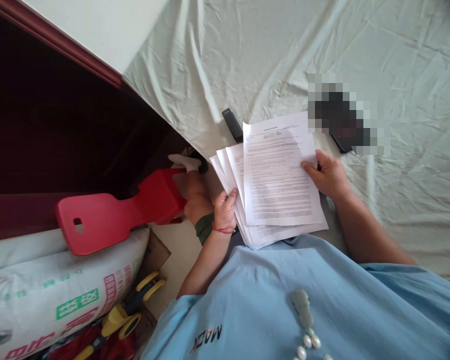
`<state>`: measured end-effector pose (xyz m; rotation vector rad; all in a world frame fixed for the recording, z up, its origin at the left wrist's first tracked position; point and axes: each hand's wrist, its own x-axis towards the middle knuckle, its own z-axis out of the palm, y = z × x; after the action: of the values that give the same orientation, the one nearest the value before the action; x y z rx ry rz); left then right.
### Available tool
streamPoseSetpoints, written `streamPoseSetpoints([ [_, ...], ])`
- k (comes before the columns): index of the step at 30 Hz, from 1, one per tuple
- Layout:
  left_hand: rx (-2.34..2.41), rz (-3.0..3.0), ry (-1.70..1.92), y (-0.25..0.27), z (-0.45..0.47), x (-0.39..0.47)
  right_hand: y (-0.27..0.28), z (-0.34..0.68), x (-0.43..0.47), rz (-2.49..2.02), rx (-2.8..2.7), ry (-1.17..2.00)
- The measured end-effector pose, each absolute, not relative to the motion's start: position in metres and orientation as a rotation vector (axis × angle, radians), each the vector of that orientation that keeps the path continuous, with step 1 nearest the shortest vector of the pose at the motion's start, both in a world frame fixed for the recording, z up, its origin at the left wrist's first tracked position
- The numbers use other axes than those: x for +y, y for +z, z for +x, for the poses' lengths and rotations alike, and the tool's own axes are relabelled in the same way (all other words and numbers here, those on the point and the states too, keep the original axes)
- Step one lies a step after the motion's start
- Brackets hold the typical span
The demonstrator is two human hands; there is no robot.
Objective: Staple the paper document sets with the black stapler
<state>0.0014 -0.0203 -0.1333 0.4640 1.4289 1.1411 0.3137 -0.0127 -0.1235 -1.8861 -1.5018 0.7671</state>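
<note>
Several printed sheets of paper (279, 180) are held in front of my body, fanned out toward the left. My left hand (225, 214), with a red cord at the wrist, pinches the left edges of the lower sheets, thumb on top. On the other side, my right hand (329, 172) grips the right edge of the top sheet between thumb and fingers. That top sheet lies over the others and is covered in small print, too fine to read. The fingers beneath the paper are hidden on both sides.
A black oblong device (232, 125) lies on the pale crumpled sheet (270, 60) beyond the papers. Right of it is a dark, pixelated object (339, 117). At left stand a red plastic chair (105, 220), a printed white sack (67, 290) and a yellow wheeled toy (116, 320).
</note>
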Motion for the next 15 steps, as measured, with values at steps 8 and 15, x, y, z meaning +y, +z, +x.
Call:
streamPoseSetpoints([
  [8, 1.397, 0.462, 1.163, -0.1422, -0.0047, -0.022, -0.1233, 0.3154, -0.0136, -1.878, -1.521, 0.797],
  [15, 1.412, 0.441, 1.141, -0.14, -0.0067, -0.0222, -0.1207, 0.3146, -0.0136, -1.912, -1.508, 0.776],
])
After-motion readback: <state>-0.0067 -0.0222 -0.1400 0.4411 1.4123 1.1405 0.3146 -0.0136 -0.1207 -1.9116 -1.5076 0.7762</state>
